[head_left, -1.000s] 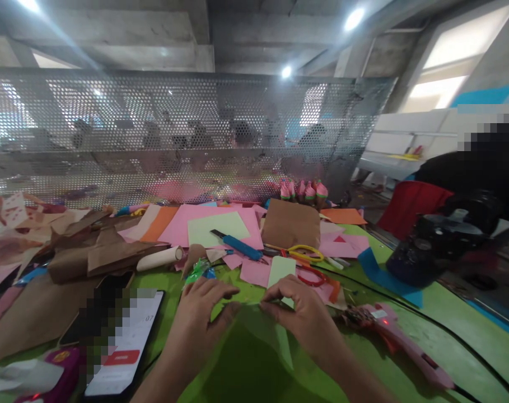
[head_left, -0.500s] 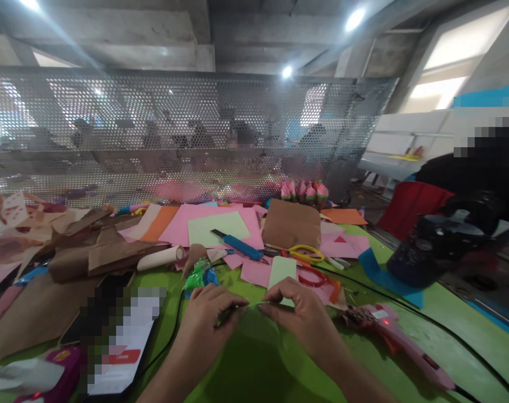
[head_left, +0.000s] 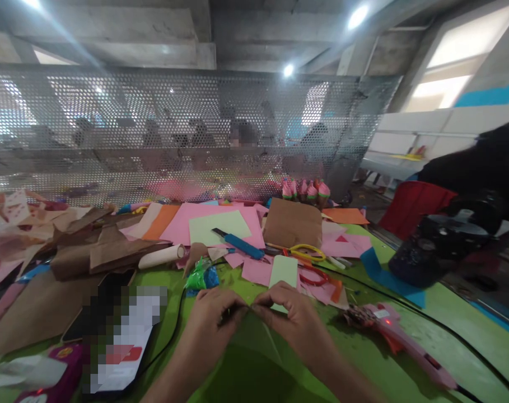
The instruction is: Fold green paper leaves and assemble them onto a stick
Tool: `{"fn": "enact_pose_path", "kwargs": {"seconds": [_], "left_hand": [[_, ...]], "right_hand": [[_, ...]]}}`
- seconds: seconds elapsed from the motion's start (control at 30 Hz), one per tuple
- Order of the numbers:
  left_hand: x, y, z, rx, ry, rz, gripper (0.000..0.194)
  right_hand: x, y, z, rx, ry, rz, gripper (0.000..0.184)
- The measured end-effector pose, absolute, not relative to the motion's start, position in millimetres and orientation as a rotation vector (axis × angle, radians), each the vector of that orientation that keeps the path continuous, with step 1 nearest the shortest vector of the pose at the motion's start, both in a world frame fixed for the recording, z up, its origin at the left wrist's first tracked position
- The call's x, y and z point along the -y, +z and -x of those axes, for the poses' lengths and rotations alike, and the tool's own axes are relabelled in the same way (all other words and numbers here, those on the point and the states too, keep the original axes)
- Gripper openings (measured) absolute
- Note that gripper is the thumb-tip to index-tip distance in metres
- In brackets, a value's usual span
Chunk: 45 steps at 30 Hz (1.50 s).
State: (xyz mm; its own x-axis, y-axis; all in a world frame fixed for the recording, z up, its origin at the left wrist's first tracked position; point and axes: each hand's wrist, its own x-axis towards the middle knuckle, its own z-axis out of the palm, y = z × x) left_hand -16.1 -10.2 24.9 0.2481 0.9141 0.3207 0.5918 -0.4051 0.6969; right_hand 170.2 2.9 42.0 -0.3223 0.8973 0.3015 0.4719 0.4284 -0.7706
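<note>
My left hand (head_left: 214, 318) and my right hand (head_left: 288, 317) meet over the green table, fingers pinched together on the top edge of a dark green paper sheet (head_left: 254, 364). The sheet slopes down toward me between my forearms and has a crease running down it. The thumbs and fingertips nearly touch at the sheet's top. Just beyond my right hand lies a pale green paper strip (head_left: 283, 271).
A phone (head_left: 120, 336) lies at the left, a pink glue gun (head_left: 399, 336) with its cord at the right. Beyond my hands are a blue utility knife (head_left: 239, 244), yellow and red scissors (head_left: 308, 254), a paper roll (head_left: 160, 257), brown and pink sheets. A perforated metal screen (head_left: 174, 134) backs the table.
My hands have drawn together along the top edge of the green sheet, from a hand's width apart to nearly touching. The sheet's top has risen slightly.
</note>
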Motion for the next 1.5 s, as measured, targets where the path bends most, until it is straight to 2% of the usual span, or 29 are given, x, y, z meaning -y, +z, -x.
{"fn": "enact_pose_path", "kwargs": {"seconds": [0.1,0.37,0.53,0.67,0.83,0.97,1.1,1.27,1.5], "left_hand": [[8,20,18,-1.389,1.053,-2.020,0.013],[5,16,17,-1.287,1.061,-1.910,0.013],[4,16,18,-1.294,1.124,-1.692,0.020],[3,17,17,-1.273,1.121,-1.559,0.023],[2,21,18,-1.282,1.168,-1.397,0.028],[4,21,20,-1.299,1.182,-1.196,0.031],[5,20,20,-1.265,1.160,-1.075,0.034],[4,17,18,-1.232,1.141,-1.184,0.036],[0,11,14,-1.249,1.168,-1.293,0.036]], "right_hand": [[-5,44,-173,1.881,0.826,1.215,0.015],[-6,44,-173,1.807,0.924,1.244,0.013],[-9,41,-173,1.690,1.213,1.183,0.024],[-11,37,-174,1.630,1.250,1.170,0.021],[-11,41,-179,1.554,1.104,1.121,0.030],[-12,41,-185,1.553,1.046,1.004,0.029],[-12,38,-184,1.683,0.929,1.041,0.040],[-10,42,-180,1.796,0.640,1.030,0.036],[-4,44,-177,1.998,0.318,0.971,0.040]]}}
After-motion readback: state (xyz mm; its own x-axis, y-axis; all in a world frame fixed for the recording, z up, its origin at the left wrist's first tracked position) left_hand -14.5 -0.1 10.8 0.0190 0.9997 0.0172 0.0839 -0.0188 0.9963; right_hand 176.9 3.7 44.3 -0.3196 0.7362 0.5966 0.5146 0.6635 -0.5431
